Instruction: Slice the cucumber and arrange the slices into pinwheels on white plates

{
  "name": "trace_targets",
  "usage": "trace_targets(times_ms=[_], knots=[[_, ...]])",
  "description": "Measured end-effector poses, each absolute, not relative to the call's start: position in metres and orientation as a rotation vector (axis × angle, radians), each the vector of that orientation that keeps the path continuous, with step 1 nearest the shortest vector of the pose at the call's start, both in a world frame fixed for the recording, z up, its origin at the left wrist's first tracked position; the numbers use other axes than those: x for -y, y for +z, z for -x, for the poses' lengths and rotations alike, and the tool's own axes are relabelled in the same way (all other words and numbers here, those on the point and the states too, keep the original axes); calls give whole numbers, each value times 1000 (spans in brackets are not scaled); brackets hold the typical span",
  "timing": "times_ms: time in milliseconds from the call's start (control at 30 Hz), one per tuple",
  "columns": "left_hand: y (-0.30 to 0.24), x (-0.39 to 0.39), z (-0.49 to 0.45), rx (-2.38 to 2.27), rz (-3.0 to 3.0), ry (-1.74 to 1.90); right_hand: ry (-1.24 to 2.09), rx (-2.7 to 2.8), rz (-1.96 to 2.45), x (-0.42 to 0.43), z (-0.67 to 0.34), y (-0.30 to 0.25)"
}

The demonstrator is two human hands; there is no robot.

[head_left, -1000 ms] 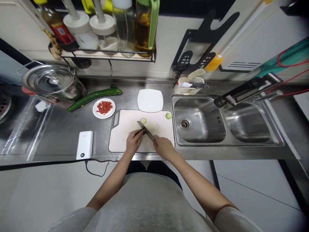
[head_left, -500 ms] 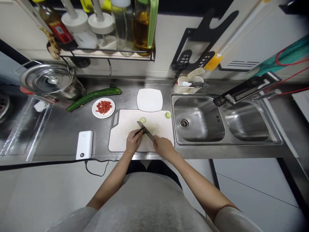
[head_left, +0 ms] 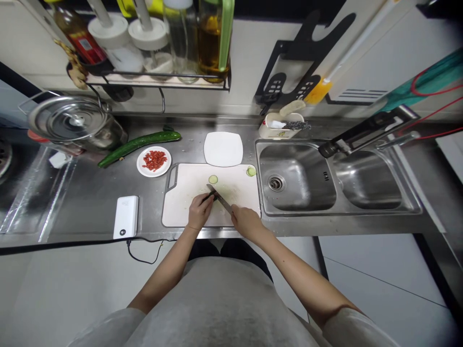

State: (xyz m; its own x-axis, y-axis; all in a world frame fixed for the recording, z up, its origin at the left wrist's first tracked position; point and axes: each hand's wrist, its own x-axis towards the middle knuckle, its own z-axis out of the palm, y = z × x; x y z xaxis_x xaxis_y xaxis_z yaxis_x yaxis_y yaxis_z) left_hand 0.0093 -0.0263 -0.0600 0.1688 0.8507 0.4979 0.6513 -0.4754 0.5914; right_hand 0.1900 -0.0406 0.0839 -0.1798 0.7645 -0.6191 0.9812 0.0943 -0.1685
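My right hand (head_left: 248, 222) is closed round the handle of a knife (head_left: 223, 202), whose blade points up and left over the white cutting board (head_left: 177, 207). My left hand (head_left: 200, 212) pinches a small dark green cucumber piece (head_left: 210, 194) beside the blade; my fingers partly cover it. One round cucumber slice (head_left: 213, 179) lies flat just beyond the knife tip. A few more cucumber slices (head_left: 251, 171) overlap in the board's far right corner. Wet specks dot the board's middle.
Behind the board sits a white square plate (head_left: 223, 149). To the left are a plate of chopped red pieces (head_left: 155, 161), a whole cucumber (head_left: 139, 143), a steel pot (head_left: 75, 120) and a white power bank (head_left: 126, 217). A double sink (head_left: 300, 178) is on the right.
The knife has shifted very slightly, its tip now a little lower beside the cucumber piece. Both hands stay almost in place, and the whole view has drifted slightly.
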Motion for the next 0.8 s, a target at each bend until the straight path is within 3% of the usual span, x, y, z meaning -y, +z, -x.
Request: trace_targets(times_ms=[800], knots=[[-63, 25, -10, -1428, -2175, 1203, -791, -2043, -1704, 30, -180, 70]])
